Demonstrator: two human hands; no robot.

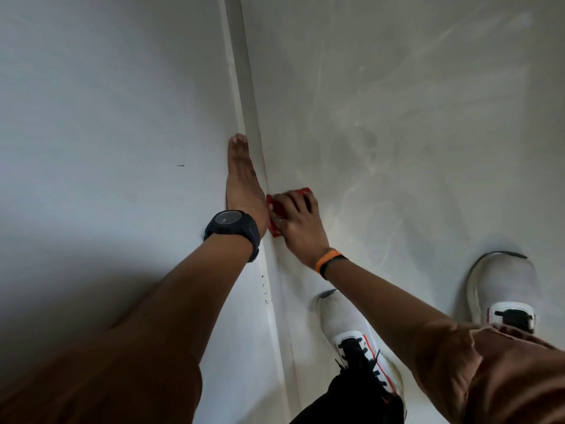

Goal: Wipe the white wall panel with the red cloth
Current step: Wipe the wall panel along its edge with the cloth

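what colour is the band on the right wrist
Orange, with a thin black band beside it, seen in the head view, just behind the right hand pressing the red cloth.

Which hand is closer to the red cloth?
Right. The right hand presses on the red cloth; the left hand lies flat on the white wall panel beside it.

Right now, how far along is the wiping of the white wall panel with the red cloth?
Done: nothing on the white wall panel shows clearly as wiped; no streaks are visible. In hand: the right hand presses the red cloth low at the base of the wall, by the dusty grey floor, while the left hand lies flat on the panel. Left: apparently most of the panel.
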